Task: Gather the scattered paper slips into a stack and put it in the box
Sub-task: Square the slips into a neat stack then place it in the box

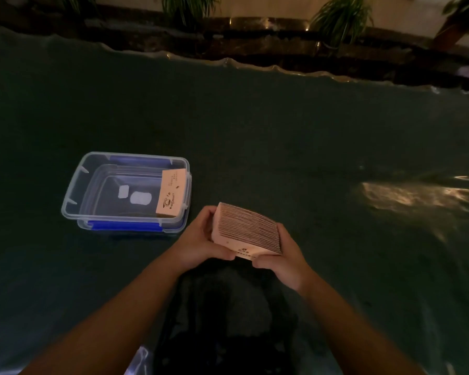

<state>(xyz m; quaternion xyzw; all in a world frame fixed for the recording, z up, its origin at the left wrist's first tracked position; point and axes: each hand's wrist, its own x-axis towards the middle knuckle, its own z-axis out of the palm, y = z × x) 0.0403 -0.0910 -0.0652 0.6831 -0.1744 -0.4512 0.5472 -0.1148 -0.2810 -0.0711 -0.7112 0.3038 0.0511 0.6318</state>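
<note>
One view only — a wide-angle camera on the person's head, tilted forward and down over the dark table (282, 136). Both forearms come in from six o'clock, close under the lens. The clear box (125, 190) lies near, toward ten o'clock. At twelve o'clock the far table edge bows with the lens, with plants (339, 17) beyond it — well off.

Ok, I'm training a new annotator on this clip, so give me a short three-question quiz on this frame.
1. True or false: both hands hold the stack of slips.
2. Where in the clear box do the slips already inside lie? A) right side B) left side C) centre
3. The box's clips are coloured ____.

Key: 1 true, left hand and right hand grip it. 2 A. 3 blue.
</note>
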